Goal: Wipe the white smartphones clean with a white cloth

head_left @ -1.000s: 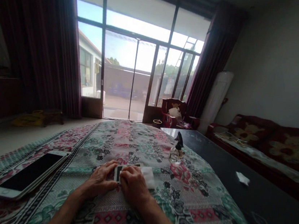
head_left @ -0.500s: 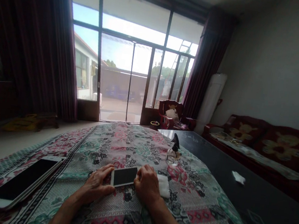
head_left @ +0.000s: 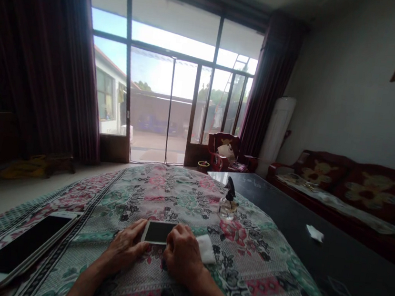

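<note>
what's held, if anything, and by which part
The left hand holds the small white rectangular phone by its left end; the right hand covers its right end, grip unclear.

Open tablecloth (head_left: 100,232) btwn L hand (head_left: 127,247) & big phone (head_left: 23,246) far L — room for a hand to pass. Small phone (head_left: 158,233) hemmed both sides: L hand at its L end, R hand (head_left: 183,256) over its R. White cloth (head_left: 207,249) sits just R of R hand; spray btl (head_left: 227,208) blocks fwd-R. Straight ahead past small phone — free run to far edge.
</note>
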### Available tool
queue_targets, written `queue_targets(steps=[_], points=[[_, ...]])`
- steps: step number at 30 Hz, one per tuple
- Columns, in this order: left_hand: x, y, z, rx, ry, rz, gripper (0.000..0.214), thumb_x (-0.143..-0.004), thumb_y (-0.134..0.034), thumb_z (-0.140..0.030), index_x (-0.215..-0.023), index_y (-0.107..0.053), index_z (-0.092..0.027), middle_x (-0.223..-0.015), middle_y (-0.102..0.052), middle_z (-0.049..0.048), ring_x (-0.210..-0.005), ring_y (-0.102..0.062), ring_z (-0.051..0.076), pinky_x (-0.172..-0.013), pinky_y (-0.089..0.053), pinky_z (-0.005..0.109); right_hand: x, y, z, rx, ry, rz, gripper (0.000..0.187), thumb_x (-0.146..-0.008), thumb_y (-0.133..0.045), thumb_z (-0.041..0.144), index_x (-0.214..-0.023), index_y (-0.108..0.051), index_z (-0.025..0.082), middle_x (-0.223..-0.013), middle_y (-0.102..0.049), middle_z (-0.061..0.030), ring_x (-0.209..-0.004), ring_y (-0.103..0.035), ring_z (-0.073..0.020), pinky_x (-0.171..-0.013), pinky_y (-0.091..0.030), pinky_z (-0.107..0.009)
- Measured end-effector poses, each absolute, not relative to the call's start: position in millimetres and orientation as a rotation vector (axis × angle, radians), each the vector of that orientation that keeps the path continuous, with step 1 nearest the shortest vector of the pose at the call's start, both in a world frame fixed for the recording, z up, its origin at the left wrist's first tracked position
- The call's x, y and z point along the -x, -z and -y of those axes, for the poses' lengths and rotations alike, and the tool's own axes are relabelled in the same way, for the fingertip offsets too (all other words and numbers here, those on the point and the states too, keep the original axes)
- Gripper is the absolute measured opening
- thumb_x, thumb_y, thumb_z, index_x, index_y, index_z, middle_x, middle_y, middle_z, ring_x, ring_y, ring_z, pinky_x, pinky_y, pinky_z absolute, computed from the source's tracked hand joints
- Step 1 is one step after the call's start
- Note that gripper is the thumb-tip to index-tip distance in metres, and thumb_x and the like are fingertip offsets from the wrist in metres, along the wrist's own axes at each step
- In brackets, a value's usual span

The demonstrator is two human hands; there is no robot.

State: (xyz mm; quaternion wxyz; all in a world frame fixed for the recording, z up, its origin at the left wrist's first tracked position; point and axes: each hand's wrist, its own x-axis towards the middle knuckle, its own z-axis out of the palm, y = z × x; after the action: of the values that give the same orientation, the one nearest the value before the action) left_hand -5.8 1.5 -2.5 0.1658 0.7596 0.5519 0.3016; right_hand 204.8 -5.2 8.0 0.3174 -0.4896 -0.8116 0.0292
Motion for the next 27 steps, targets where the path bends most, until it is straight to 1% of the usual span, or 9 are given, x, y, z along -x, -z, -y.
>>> queue_targets(steps=[3, 6, 8, 11, 14, 18, 20, 23, 27], points=[[6, 5, -2, -2.15, -0.854, -1.63, 0.057, -0.075, -0.055, -0.035, -0.13, -0.052, -0.023, -0.141, -0.052, 0.0052, -0.13, -0.046, 0.025, -0.109, -0.035, 0.034, -209, -9, -3, 1.314, -0.113, 2.111, 0.013, -0.074, -0.053, 0.01, -0.078, -0.06, 0.02, -0.089, -0.06, -0.0034, -0.089, -0.052, -0.0179, -0.079, -0.039, -0.026], [7, 6, -3, -2.151, -0.841, -1.621, 0.058, -0.073, -0.055, -0.034, -0.129, -0.052, -0.021, -0.141, -0.052, 0.0059, -0.129, -0.047, 0.024, -0.108, -0.036, 0.031, -215, -9, -14, 1.365, -0.136, 2.064, 0.012, -0.078, -0.052, 0.012, -0.08, -0.062, 0.02, -0.09, -0.061, -0.0045, -0.091, -0.052, -0.0185, -0.082, -0.04, -0.026], [7, 4, -2, -2.159, -0.828, -1.601, 0.058, -0.073, -0.056, -0.034, -0.128, -0.053, -0.019, -0.14, -0.053, 0.0064, -0.128, -0.048, 0.024, -0.107, -0.037, 0.03, -218, -9, -20, 1.366, -0.141, 2.038, 0.013, -0.08, -0.051, 0.012, -0.082, -0.062, 0.02, -0.096, -0.062, -0.0055, -0.096, -0.053, -0.0185, -0.086, -0.039, -0.026], [7, 0, -2, -2.154, -0.801, -1.588, 0.054, -0.073, -0.057, -0.033, -0.126, -0.055, -0.021, -0.138, -0.054, 0.0049, -0.127, -0.049, 0.025, -0.107, -0.037, 0.031, -222, -10, -27, 1.339, -0.172, 2.059, 0.015, -0.081, -0.049, 0.011, -0.085, -0.061, 0.019, -0.105, -0.062, -0.0067, -0.103, -0.053, -0.0181, -0.092, -0.037, -0.026], [7, -1, -1, -2.143, -0.794, -1.565, 0.054, -0.073, -0.058, -0.033, -0.125, -0.054, -0.023, -0.138, -0.054, 0.0048, -0.128, -0.048, 0.025, -0.107, -0.037, 0.032, -222, -11, -28, 1.362, -0.2, 2.103, 0.015, -0.082, -0.048, 0.011, -0.086, -0.06, 0.018, -0.096, -0.063, -0.006, -0.095, -0.055, -0.0172, -0.088, -0.038, -0.026], [4, 3, -2, -2.105, -0.906, -1.638, 0.053, -0.076, -0.054, -0.031, -0.126, -0.053, -0.015, -0.138, -0.053, 0.0098, -0.128, -0.048, 0.024, -0.109, -0.036, 0.034, -221, -15, -23, 1.428, -0.152, 2.108, 0.014, -0.08, -0.049, 0.012, -0.083, -0.062, 0.017, -0.091, -0.064, -0.0076, -0.089, -0.057, -0.018, -0.081, -0.039, -0.026], [3, 5, -3, -2.072, -0.983, -1.734, 0.048, -0.079, -0.051, -0.032, -0.123, -0.056, -0.013, -0.134, -0.056, 0.0114, -0.127, -0.05, 0.023, -0.109, -0.036, 0.035, -221, -18, -21, 1.44, -0.157, 2.142, 0.015, -0.078, -0.05, 0.013, -0.082, -0.064, 0.017, -0.089, -0.065, -0.0079, -0.085, -0.058, -0.0182, -0.076, -0.04, -0.025], [1, 6, -4, -2.054, -1.029, -1.843, 0.039, -0.08, -0.051, -0.033, -0.112, -0.062, -0.014, -0.128, -0.06, 0.0102, -0.123, -0.054, 0.022, -0.107, -0.039, 0.032, -225, -24, -21, 1.381, -0.275, 2.261, 0.016, -0.074, -0.052, 0.012, -0.076, -0.066, 0.018, -0.082, -0.067, -0.0054, -0.077, -0.06, -0.0164, -0.071, -0.04, -0.024], [2, 8, -7, -2.013, -1.041, -1.95, 0.033, -0.082, -0.05, -0.032, -0.105, -0.066, -0.014, -0.126, -0.062, 0.0102, -0.12, -0.057, 0.023, -0.104, -0.042, 0.032, -228, -29, -23, 1.322, -0.315, 2.211, 0.017, -0.076, -0.052, 0.01, -0.078, -0.067, 0.018, -0.083, -0.067, -0.0045, -0.079, -0.06, -0.0149, -0.075, -0.04, -0.022]])
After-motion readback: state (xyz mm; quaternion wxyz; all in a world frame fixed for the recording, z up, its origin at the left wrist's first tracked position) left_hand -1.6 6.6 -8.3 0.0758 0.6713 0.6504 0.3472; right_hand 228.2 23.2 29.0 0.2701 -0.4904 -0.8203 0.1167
